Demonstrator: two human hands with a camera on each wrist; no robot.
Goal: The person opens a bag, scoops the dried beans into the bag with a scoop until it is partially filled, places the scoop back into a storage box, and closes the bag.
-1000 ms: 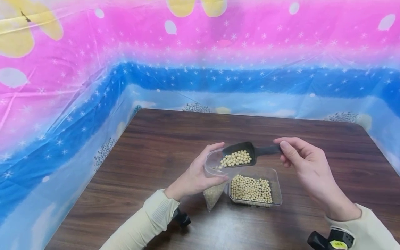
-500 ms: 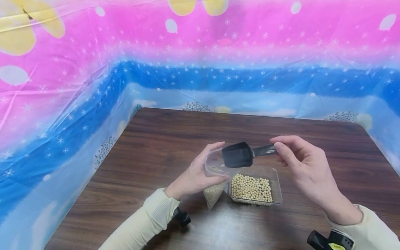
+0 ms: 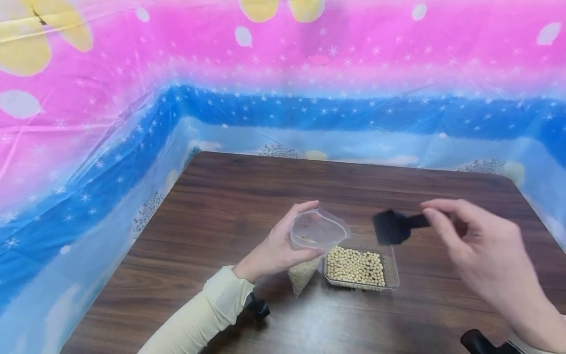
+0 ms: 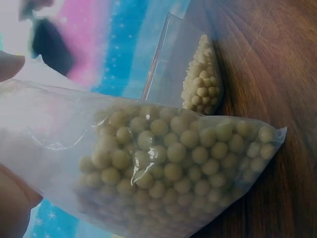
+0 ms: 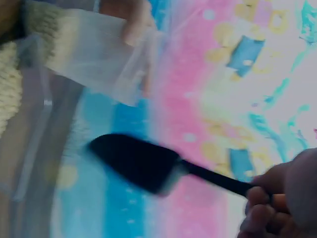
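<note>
My left hand grips a clear plastic bag near its top, thumb and fingers around the opened mouth. Round pale beans, like soybeans, fill the bag's lower part, and its bottom corner is down at the table. With thumb and fingertips, my right hand pinches the handle of a black scoop. The scoop is blurred and stands above the right side of a clear plastic box, apart from the bag; no beans show in it. Inside the box lies a layer of the same beans.
The dark wood-grain table carries the box and the bag close together near its front. Behind and to the left hangs a pink and blue patterned cloth. Each wrist bears a black camera mount.
The beans in the scoop have gone into the bag as the scoop tipped over. My right hand then drew the scoop away to the right. My left hand has stayed in place.
</note>
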